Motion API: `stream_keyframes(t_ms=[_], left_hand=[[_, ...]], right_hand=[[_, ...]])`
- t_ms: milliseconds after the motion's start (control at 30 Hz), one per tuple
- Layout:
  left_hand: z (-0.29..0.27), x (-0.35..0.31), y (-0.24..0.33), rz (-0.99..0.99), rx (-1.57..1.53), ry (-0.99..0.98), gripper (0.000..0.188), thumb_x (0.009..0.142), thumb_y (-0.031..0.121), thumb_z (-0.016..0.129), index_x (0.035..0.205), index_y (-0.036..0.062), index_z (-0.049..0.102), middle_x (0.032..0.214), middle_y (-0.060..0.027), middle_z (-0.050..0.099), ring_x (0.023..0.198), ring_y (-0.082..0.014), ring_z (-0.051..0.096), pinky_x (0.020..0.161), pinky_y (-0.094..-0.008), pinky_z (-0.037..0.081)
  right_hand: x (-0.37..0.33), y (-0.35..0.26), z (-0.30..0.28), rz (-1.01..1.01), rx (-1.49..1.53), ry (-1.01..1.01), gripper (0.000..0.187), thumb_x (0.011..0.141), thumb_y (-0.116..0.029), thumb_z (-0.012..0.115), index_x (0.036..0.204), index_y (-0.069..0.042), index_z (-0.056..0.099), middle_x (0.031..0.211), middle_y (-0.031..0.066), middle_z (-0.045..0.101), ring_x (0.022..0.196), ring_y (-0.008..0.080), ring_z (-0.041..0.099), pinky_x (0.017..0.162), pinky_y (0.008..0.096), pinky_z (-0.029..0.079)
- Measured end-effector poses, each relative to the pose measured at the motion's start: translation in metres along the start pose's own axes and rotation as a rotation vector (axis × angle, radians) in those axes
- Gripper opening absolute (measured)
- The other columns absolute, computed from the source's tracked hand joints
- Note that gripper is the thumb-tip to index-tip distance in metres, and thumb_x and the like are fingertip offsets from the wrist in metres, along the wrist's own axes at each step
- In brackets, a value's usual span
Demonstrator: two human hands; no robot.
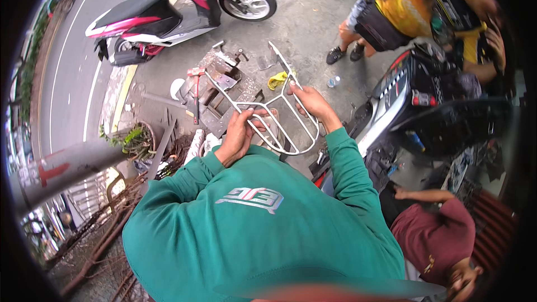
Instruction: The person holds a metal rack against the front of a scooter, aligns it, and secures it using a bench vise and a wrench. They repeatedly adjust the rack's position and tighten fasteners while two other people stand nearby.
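Observation:
A white metal tube frame, shaped like a motorcycle luggage rack with two long arms and a rounded, barred end, is held up in front of my chest. My left hand grips its left side, fingers curled around the bars. On its right side, my right hand is closed around the outer bar near the base of the right arm. The rounded end points toward me and the two arms point away. Beyond the frame, a red-headed hammer lies by a worn metal workbench, and a yellow cloth sits under the right arm.
A pink scooter stands at the far left, beside the road. To the right are a parked dark motorcycle and a person in a yellow shirt. Another person in maroon is near right. A potted plant and grey pole stand left.

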State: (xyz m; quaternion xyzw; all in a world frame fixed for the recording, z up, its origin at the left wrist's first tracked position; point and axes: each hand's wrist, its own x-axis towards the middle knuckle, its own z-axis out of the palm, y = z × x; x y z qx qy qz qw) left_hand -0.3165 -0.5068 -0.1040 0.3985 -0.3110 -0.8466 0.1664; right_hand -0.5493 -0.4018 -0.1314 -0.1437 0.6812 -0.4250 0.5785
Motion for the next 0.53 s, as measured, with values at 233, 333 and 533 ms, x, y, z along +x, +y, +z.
stream_keyframes(t_ms=[233,333,533], left_hand=[[-0.062,0.069,0.032,0.001,-0.439,0.276,0.02,0.101,0.024,0.053,0.101,0.0049,0.056,0.087,-0.0103,0.07,0.054,-0.0107,0.049,0.057,-0.0284,0.05],[-0.103,0.091,0.021,-0.013,-0.545,0.369,0.019,0.099,0.025,0.055,0.097,0.0063,0.056,0.09,-0.0116,0.071,0.051,-0.0079,0.043,0.053,-0.0267,0.045],[-0.146,0.158,-0.014,0.183,-0.775,0.519,0.016,0.1,0.022,0.054,0.09,0.0097,0.053,0.069,-0.0065,0.061,0.053,-0.0104,0.047,0.056,-0.0277,0.046]], right_hand=[[0.121,-0.087,0.043,0.193,-0.049,-0.344,0.024,0.101,-0.026,0.054,0.095,-0.004,0.063,0.078,0.0035,0.063,0.053,0.0116,0.054,0.042,0.0281,0.04],[0.153,-0.091,0.069,0.22,-0.23,-0.447,0.027,0.103,-0.029,0.052,0.105,-0.005,0.063,0.082,0.0042,0.065,0.057,0.0129,0.056,0.043,0.0292,0.041],[0.241,-0.1,0.085,0.28,-0.455,-0.593,0.033,0.103,-0.032,0.052,0.124,-0.006,0.06,0.089,0.0065,0.068,0.061,0.0152,0.058,0.043,0.0308,0.042]])
